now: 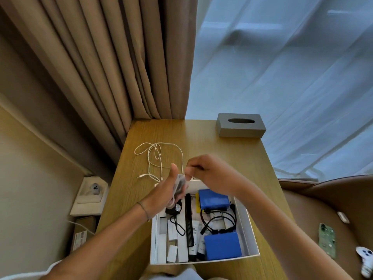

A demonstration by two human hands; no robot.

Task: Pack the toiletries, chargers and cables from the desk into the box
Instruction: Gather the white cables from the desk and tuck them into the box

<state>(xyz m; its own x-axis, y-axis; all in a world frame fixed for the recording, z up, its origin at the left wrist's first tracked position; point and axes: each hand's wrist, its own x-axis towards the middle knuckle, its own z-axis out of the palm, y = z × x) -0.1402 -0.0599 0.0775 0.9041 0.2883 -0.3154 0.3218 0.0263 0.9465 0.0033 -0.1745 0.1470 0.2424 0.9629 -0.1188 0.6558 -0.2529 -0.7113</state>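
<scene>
Cable (161, 156) coiling: left hand (171, 186) grips the loops, right hand (203, 172) pinches the strand; box (249, 235) at 6 o'clock next.

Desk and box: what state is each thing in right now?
White box: open, partly filled.
White cable: loose on the desk, one end running to the hands.
Left hand: grips a wound cable bundle.
Right hand: pinches the cable.
Tissue box: upright, slot up.
Black comb: lying in the box.
</scene>
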